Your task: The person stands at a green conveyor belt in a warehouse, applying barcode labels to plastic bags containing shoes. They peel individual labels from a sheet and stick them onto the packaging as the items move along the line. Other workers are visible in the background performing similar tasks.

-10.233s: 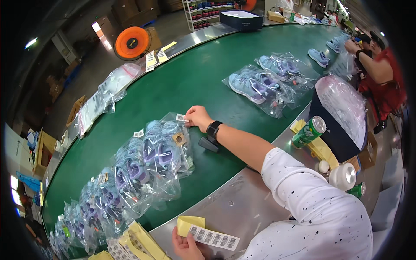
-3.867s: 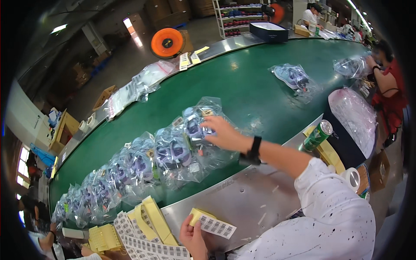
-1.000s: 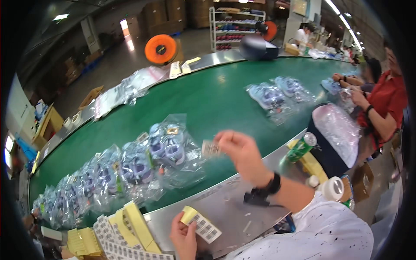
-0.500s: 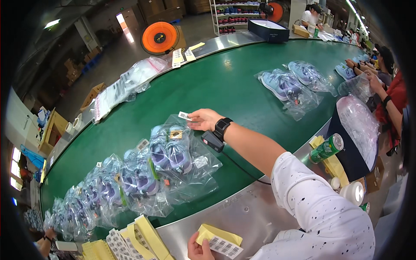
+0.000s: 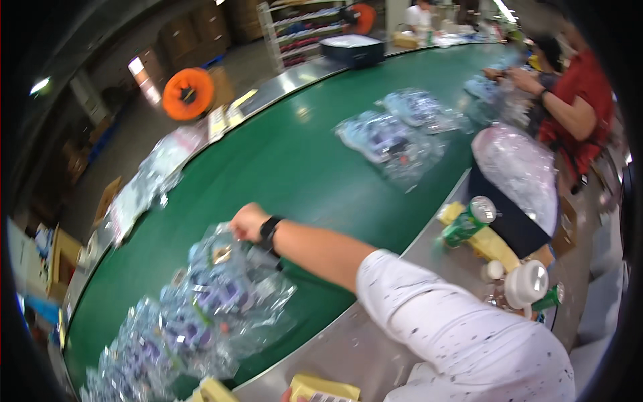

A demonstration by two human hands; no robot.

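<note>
- In the head view, the right hand (image 5: 249,222) is at the top corner of a clear bag (image 5: 264,305), fingers bent close together. It is blurry, so I cannot tell if it pinches the bag or a sticker.
- The left hand (image 5: 287,396) is almost all cut off at the bottom. The bit that shows grips a yellow strip (image 5: 325,385) with white stickers on it.
- The clear bag lies on the green table (image 5: 321,194), below the right hand and a bit left. Blue and purple shoes (image 5: 228,295) are in it.
- The bag looks thin. A hard tug from the right hand could rip it or pull the shoes crooked.
- More bags of shoes (image 5: 134,355) are bunched farther left of that hand. They sit so close that one bump could shove the others.
- If the left hand squeezes too much, the yellow strip could crease.
- Well to the right of both hands, a dark blue box (image 5: 509,218) is full of clear plastic (image 5: 519,164).
- Just beside it, on the hands' side, is a green can (image 5: 462,226). A swinging elbow could knock it over. I cannot see inside it.
</note>
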